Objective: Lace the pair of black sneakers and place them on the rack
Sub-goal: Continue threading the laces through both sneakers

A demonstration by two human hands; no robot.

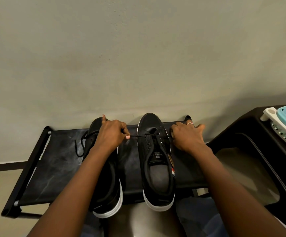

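Head view, near to far: two forearms reach forward over the person's lap to a low black rack [56,168] whose fabric shelf carries both black sneakers, toes toward the wall [138,57]; the left sneaker [108,189] stands partly under the left forearm, heel overhanging the front edge, its loose lace [80,146] trailing onto the shelf; the right sneaker [157,168] stands just beside it, heel likewise past the edge, tongue and insole visible, only the eyelets nearest the toe threaded; the left hand [110,134] pinches one end of the right sneaker's lace [137,136] between thumb and forefinger, drawn taut sideways from an eyelet; the right hand [185,135], a ring on one finger, has its nearer fingers curled at the opposite side of the shoe, apparently gripping the other lace end, though the contact itself is hidden; to the far right a dark stool [251,151] bears a pale basket [282,127]. Handling, as judged: the lace is thin, limp and slippery, best taken near its stiff tip for threading; the sneakers look light, with soft uppers and firm white soles, best steadied or lifted at the heel collar or sidewall; lacing appears at an early stage, and both shoes already rest on the rack.
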